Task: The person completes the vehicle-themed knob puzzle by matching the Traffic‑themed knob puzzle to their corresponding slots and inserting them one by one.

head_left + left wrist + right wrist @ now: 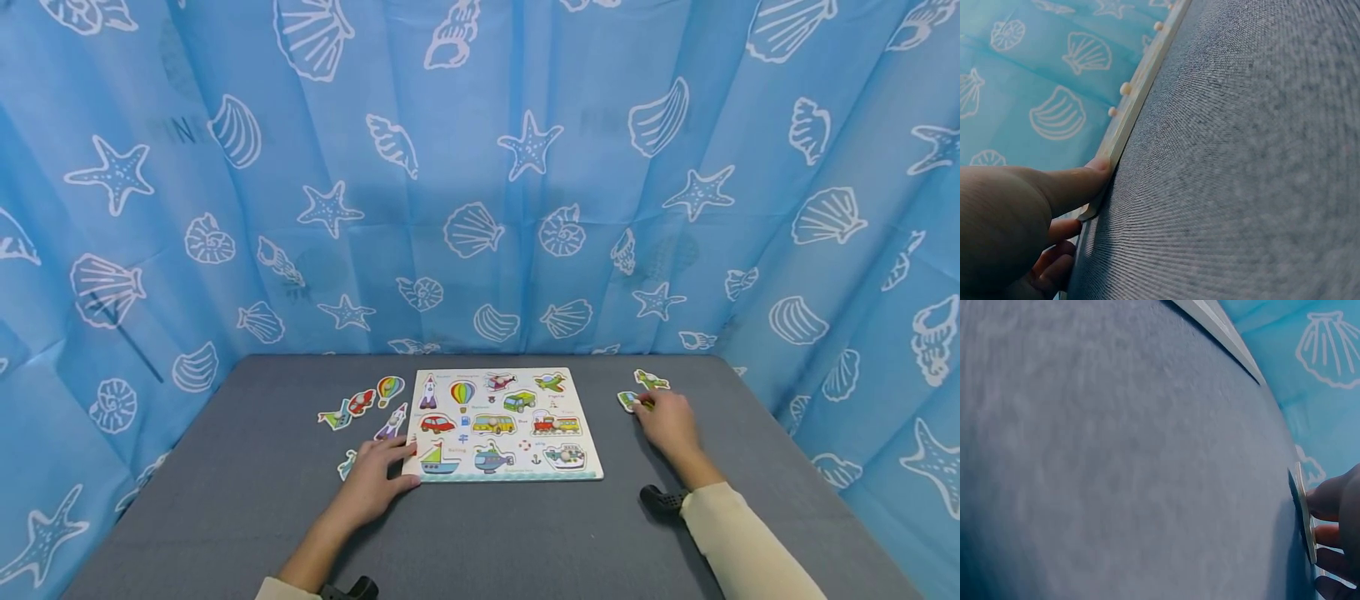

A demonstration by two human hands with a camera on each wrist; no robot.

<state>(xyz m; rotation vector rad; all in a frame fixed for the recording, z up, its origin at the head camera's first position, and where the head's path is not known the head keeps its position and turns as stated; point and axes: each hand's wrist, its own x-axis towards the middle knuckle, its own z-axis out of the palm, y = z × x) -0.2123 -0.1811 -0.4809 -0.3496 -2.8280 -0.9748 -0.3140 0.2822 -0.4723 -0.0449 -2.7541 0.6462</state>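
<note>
A white puzzle board (520,402) printed with vehicles lies flat on the table. My left hand (375,473) holds its near left corner, the thumb (1079,187) against the near edge and the other fingers at the left side. Knobs (1125,88) stand up from the board in the left wrist view. Right of the board, my right hand (670,423) pinches a small green-and-white puzzle piece (627,402). In the right wrist view that piece (1302,512) is tilted, one edge off the table; the fingers hide part of it. A green airplane piece (651,380) lies just beyond this hand.
Left of the board lie loose pieces: a balloon (390,389), a red piece (362,402), a sailboat (335,417), a rocket (391,425) and a partly hidden green piece (347,463). A grey cloth (525,542) covers the table. Behind hangs a blue shell-patterned curtain (450,292).
</note>
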